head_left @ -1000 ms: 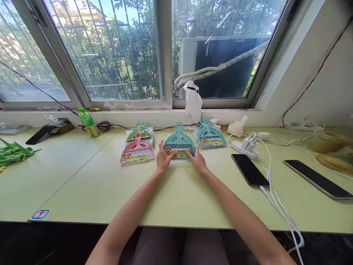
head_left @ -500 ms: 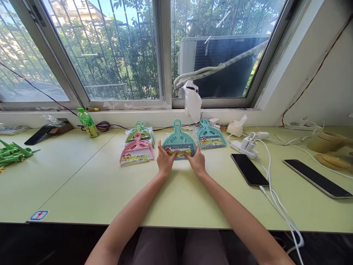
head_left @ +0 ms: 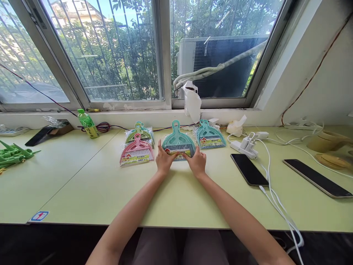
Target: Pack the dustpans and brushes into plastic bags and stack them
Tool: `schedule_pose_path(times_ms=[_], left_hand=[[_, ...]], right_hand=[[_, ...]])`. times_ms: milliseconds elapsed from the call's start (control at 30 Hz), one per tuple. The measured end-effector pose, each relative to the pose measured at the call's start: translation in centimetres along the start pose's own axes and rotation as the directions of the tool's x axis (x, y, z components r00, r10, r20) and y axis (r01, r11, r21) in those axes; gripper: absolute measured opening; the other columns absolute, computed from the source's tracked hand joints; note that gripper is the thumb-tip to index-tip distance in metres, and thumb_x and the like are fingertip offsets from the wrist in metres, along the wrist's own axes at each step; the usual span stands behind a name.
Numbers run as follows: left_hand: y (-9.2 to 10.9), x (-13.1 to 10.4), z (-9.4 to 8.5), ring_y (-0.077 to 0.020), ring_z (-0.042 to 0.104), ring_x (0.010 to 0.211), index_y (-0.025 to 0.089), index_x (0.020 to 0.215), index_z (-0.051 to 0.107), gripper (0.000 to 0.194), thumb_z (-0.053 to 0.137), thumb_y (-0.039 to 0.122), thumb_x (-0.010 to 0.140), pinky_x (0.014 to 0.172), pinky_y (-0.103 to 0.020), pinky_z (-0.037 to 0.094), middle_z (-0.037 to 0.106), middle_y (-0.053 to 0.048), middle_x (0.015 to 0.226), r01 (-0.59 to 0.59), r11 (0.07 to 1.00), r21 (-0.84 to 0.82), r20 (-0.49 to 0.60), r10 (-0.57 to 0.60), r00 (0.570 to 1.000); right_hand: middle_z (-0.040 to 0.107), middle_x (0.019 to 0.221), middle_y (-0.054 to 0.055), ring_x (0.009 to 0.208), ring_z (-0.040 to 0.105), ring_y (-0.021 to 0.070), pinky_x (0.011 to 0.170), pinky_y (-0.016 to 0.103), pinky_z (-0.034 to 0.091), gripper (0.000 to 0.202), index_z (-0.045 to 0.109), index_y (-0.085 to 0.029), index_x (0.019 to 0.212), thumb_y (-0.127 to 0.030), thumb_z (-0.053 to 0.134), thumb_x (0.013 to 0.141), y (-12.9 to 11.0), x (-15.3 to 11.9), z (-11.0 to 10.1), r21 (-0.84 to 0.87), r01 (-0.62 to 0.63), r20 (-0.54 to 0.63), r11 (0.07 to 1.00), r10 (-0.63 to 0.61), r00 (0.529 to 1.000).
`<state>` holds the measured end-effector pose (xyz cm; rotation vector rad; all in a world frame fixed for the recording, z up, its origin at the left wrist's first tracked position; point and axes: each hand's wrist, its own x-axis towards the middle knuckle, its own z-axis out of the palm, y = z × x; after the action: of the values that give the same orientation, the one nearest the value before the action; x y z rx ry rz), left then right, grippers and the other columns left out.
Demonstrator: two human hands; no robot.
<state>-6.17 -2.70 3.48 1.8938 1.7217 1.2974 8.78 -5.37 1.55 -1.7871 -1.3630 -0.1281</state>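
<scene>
Between my two hands is a teal dustpan and brush set point(head_left: 178, 141) in clear plastic wrapping, its handle pointing toward the window. My left hand point(head_left: 164, 158) grips its lower left edge, thumb across the front. On the lower right edge, my right hand point(head_left: 196, 160) grips it the same way. To the left lies a pink dustpan set point(head_left: 137, 150), overlapping green dustpan sets point(head_left: 139, 131) behind it. More teal dustpan sets point(head_left: 210, 135) lie just to the right. Each pack carries a yellow label with a printed picture.
A power strip point(head_left: 244, 150) with white cables and a black phone point(head_left: 249, 169) lie to the right, with a second dark device point(head_left: 317, 178) farther over. A green bottle point(head_left: 88, 123) stands at the left back, and green objects point(head_left: 15, 152) lie at the far left.
The held teal dustpan set has shifted very slightly, and its lower edge sits a touch nearer to me. Both hands keep their grip on it.
</scene>
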Motion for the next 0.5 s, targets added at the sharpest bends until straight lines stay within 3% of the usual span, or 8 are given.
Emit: schedule_pose_path(times_ms=[200, 400, 500], left_hand=[[0.2, -0.3, -0.1, -0.0260, 0.062, 0.101, 0.022, 0.147, 0.012, 0.098, 0.067, 0.055, 0.074, 0.078, -0.033, 0.045, 0.053, -0.016, 0.132, -0.026, 0.999, 0.029, -0.006, 0.026, 1.000], [-0.4, 0.0, 0.2, -0.0223, 0.064, 0.089, 0.021, 0.147, 0.014, 0.093, 0.066, 0.054, 0.077, 0.076, -0.031, 0.045, 0.064, -0.011, 0.114, -0.014, 1.000, 0.005, 0.025, 0.014, 1.000], [-0.8, 0.3, 0.3, -0.0229, 0.064, 0.091, 0.020, 0.146, 0.016, 0.091, 0.065, 0.054, 0.078, 0.075, -0.031, 0.045, 0.063, -0.012, 0.117, -0.008, 1.000, 0.004, 0.039, 0.008, 0.999]], right_hand=[[0.071, 0.088, 0.018, 0.092, 0.064, 0.0300, 0.090, 0.040, 0.035, 0.071, 0.047, -0.008, 0.121, -0.066, 0.050, 0.080, 0.5, 0.5, -0.1, 0.008, -0.014, 0.027, 1.000, 0.014, 1.000], [0.070, 0.087, 0.015, 0.087, 0.064, 0.0280, 0.091, 0.039, 0.036, 0.066, 0.046, -0.009, 0.123, -0.061, 0.050, 0.083, 0.6, 0.4, 0.0, 0.063, -0.021, 0.049, 0.998, 0.018, 0.999], [0.070, 0.091, 0.015, 0.088, 0.064, 0.0276, 0.090, 0.039, 0.038, 0.060, 0.045, -0.010, 0.123, -0.056, 0.050, 0.085, 0.7, 0.4, 0.2, 0.081, -0.030, 0.074, 0.996, 0.024, 0.997]])
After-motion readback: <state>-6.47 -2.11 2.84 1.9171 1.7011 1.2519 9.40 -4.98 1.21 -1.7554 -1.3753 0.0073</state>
